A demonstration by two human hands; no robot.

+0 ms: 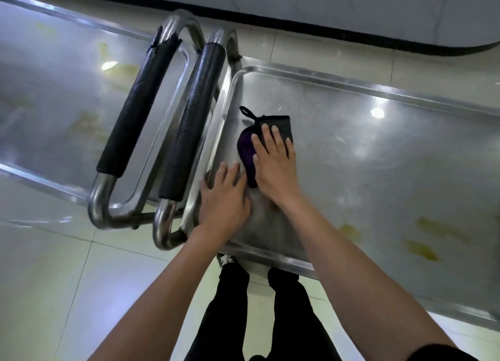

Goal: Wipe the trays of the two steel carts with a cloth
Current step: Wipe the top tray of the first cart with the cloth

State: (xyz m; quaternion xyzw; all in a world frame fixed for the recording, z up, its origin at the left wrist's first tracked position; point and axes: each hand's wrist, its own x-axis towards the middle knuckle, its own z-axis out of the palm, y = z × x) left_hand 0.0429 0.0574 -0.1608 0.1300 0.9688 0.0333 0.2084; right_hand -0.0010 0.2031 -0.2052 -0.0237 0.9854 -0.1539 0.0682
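Observation:
Two steel carts stand handle to handle. The right cart's tray [378,154] lies in front of me and carries yellowish stains near its front right. A dark grey and purple cloth [281,125] with a hanging loop lies at the tray's left end. My right hand [273,168] presses flat on the cloth with straight fingers. My left hand [224,198] rests flat on the tray's left edge beside it. The left cart's tray [54,95] also shows yellow stains.
The carts' two black-padded handles [140,103] [194,122] stand side by side between the trays. Pale floor tiles [67,293] surround the carts. A grey counter base with a black edge [351,35] runs along the back. My legs in black trousers [270,320] stand below the tray.

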